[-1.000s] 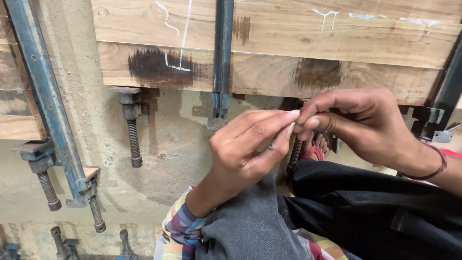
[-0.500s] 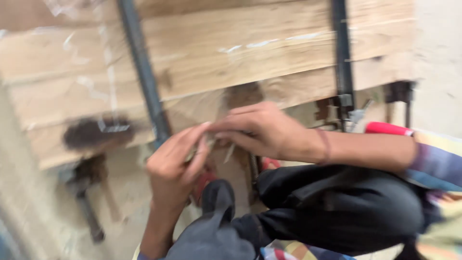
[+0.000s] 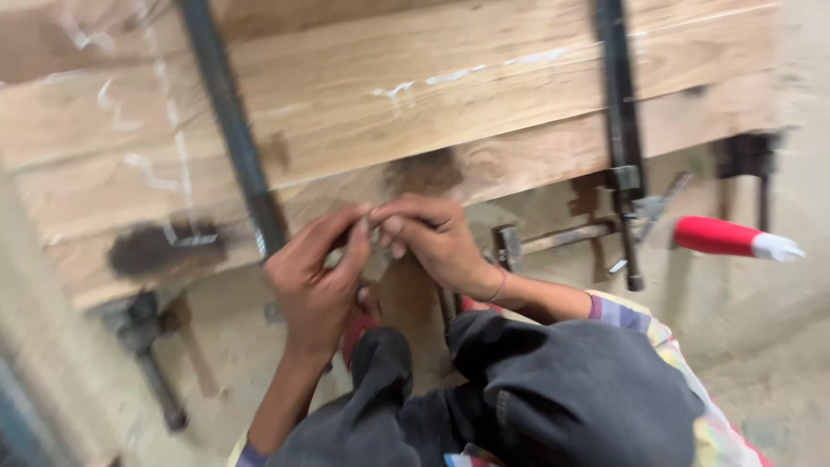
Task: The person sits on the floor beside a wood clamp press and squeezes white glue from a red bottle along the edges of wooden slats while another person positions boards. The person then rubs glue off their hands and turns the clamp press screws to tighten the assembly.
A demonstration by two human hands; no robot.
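Left hand (image 3: 316, 277) and right hand (image 3: 432, 238) pinch together something too blurred to identify, before rough, pale, clamped wooden planks (image 3: 415, 104).

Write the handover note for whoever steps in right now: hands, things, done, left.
Left hand and right hand: fingertips pinched together in front of the planks; what they pinch is too small and blurred to tell.
Planks sit clamped by two bar clamps.
Red-handled tool lies to the right, untouched.
Done: planks clamped.
Left: whatever the fingers are working on; cannot tell its state.
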